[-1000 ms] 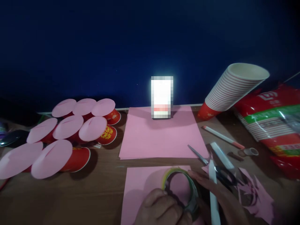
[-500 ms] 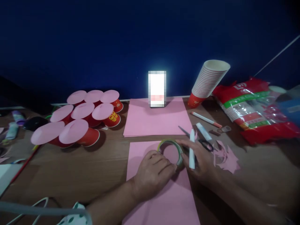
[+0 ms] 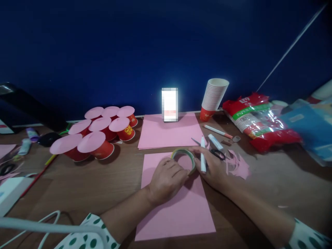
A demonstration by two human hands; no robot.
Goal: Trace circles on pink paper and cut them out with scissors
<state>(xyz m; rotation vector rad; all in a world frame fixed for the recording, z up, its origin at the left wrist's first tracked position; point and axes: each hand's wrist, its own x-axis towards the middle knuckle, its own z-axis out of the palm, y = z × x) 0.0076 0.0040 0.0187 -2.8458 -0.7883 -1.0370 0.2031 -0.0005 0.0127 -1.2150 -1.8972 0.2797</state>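
A roll of tape [image 3: 192, 161] lies flat on the upper part of a pink paper sheet [image 3: 178, 212]. My left hand [image 3: 168, 180] is closed over the roll's near left side, its fingers pressing it against the sheet. At the roll's right side is my right hand [image 3: 215, 169], which grips a white marker [image 3: 203, 157] held roughly upright between its fingers. Its index finger reaches toward the ring's upper right edge. Partly hidden beyond this hand are scissors [image 3: 218, 154], with a white glue-like tube [image 3: 215, 142] close by.
Several red paper cups [image 3: 103, 150] topped with pink discs [image 3: 92, 141] stand left. Behind are more pink sheets [image 3: 155, 135], a lit phone [image 3: 169, 103] and a tall cup stack [image 3: 214, 97]. Paper scraps [image 3: 240, 165] and a red cup package [image 3: 261, 121] lie right; a cable [image 3: 52, 224] crosses front left.
The view has pulled back and shifted, so more of both sleeves and the sheet's near edge show. Both hands stay at the tape roll, and the marker remains in my right hand.
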